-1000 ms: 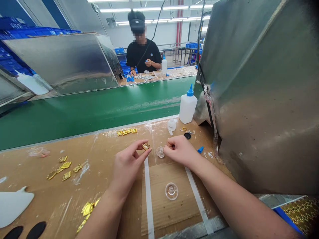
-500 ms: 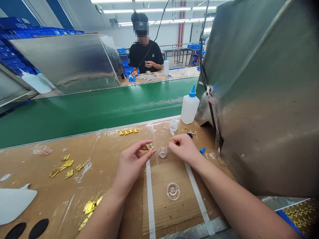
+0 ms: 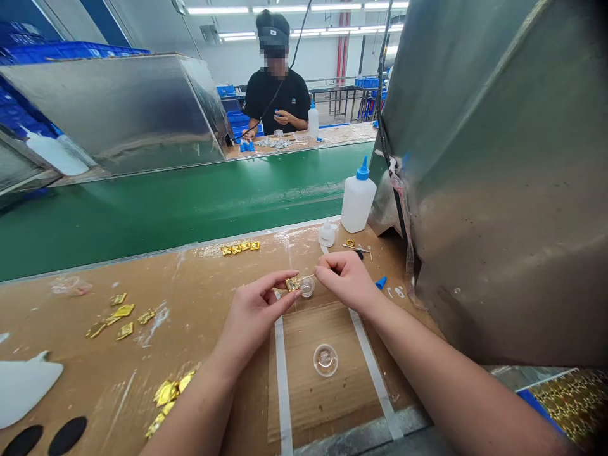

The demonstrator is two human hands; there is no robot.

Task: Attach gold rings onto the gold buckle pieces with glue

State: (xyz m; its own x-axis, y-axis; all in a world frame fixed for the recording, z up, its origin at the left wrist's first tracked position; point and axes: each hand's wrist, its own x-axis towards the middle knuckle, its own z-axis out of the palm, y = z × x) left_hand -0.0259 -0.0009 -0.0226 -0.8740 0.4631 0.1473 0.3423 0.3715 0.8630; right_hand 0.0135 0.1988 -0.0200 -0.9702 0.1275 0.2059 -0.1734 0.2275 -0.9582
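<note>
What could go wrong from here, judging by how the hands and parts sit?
The small gold piece, pinched near its edges by the left hand, might slip out. The thin stick in the right hand, its tip at the piece, could skid or mark it. The small clear cup right beside both might get knocked.

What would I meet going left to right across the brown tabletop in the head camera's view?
Flat white shape, scattered shiny gold pieces, row of four small gold pieces, shiny gold-coloured piece pinched in the left hand, farther clear round plastic cup, right hand, blue plastic cone.
</note>
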